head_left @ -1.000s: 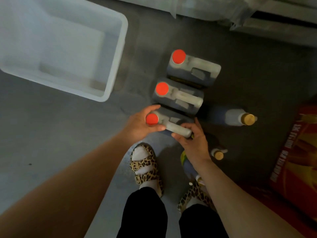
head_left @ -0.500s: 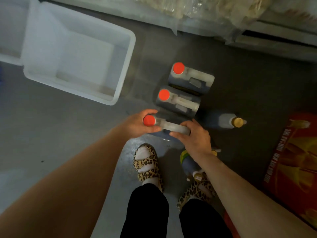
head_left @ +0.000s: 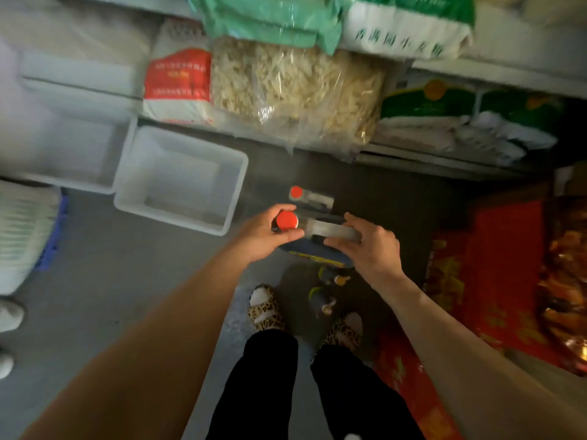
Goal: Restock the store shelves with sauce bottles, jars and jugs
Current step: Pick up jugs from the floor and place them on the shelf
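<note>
1. The left hand (head_left: 265,231) curls around the neck end of a dark sauce jug (head_left: 317,246), thumb and fingers wrapped just beside its red cap (head_left: 287,221).
2. The right hand (head_left: 370,246) grips the jug's pale handle (head_left: 333,230) from the other end — fingers closed over it, thumb under the bar.
3. The jug is held between both hands, apparently above the grey floor (head_left: 127,281), top face towards the camera.
4. Just beyond it a second red-capped jug (head_left: 309,196) stands on the floor, partly hidden behind the held one.
5. Below the held jug, near the leopard-print slippers (head_left: 265,311), small dark bottles (head_left: 330,281) with gold caps lie on the floor — blurred, so their number is unclear.
6. A white plastic tub (head_left: 181,182) sits to the left, near the jugs.
7. The shelf (head_left: 444,157) ahead carries sacks and a clear bag of pale dried food (head_left: 295,90).
8. Red cartons (head_left: 476,281) fill the right side.
</note>
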### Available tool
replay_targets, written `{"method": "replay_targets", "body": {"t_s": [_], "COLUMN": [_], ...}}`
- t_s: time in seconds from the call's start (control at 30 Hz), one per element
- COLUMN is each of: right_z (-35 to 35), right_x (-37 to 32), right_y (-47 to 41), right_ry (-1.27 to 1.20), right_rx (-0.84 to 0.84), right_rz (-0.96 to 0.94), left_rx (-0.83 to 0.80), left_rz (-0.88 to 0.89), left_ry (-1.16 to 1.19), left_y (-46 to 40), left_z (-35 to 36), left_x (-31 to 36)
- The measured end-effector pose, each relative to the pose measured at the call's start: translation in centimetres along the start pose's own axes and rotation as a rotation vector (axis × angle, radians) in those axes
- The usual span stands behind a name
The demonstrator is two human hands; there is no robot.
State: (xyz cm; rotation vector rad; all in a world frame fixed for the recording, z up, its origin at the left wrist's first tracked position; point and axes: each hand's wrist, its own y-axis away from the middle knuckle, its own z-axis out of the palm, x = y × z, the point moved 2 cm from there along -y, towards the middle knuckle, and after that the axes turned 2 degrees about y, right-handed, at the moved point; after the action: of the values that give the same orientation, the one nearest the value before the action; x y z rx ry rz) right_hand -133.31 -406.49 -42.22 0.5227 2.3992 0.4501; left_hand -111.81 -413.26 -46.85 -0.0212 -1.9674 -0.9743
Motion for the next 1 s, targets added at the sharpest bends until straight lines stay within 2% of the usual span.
{"method": "replay_targets", "body": {"t_s": [0.23,0.53,0.67,0.83,1.0], "right_z": [-15.5,-36.1,-45.1,-56.3,-66.0], "right_x": [-7.3,-13.7,-14.6,-14.4,-13.3], "right_y": [4.2,8.3,8.9,8.0,5.4], "right_ry": [0.155,0.022,-0.017,-0.039,-0.09], "right_rx": [0.241,0.584,0.707,0.785,0.834], "right_rz": [-0.065,-0.092,-0.176,-0.313,-0.41], "left_rx": [0.016,0.031,0.094,0.171,0.255], "left_rz": [0.212,0.6,0.745,0.928,1.011], "left_ry": [-0.019,-0.244,-0.329,-0.301,-0.312], "left_y": [5.7,8.7,9.5,10.3,10.7], "left_z": [-4.6,-8.3,-8.2,-6.9,-5.3], "left_x": [16.0,38.7,47.9,59.0,68.8]}}
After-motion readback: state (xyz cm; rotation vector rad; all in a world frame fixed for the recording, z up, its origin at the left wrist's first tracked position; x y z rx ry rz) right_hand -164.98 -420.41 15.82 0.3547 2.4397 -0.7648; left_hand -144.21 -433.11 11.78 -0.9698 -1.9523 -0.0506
